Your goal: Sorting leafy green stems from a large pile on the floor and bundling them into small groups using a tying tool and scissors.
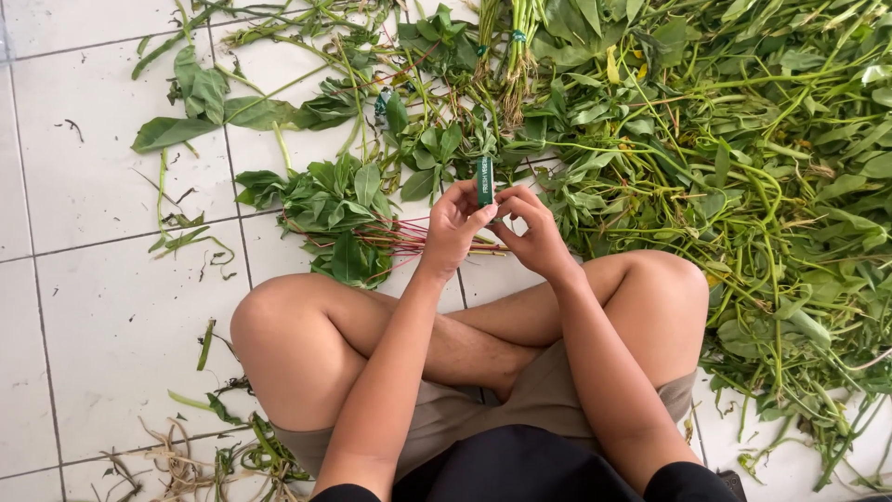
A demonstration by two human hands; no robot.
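Person sat cross-legged on white tiled floor (102, 307), camera looking down over knees. Both hands were raised together in front of the shins, near mid-floor. Left hand (452, 228) had fingers curled, thumb and forefinger pinched on the lower end of a short dark-green strip of tape (484, 180), held upright. Right hand (531, 231) sat just beside it, fingers bent inward, fingertips touching the strip's other side; whether it truly gripped could not be told.

Just beyond the hands lay a small bunch of leafy greens with red stems (346, 214), stems pointing toward the right. A large loose heap of long green stalks and leaves (743, 167) covered the floor's right side to the far edge. Tied bundles (506, 46) lay at the far edge, centre. Scattered leaves (200, 102) lay at far left; dry trimmings (181, 460) at the near left corner.
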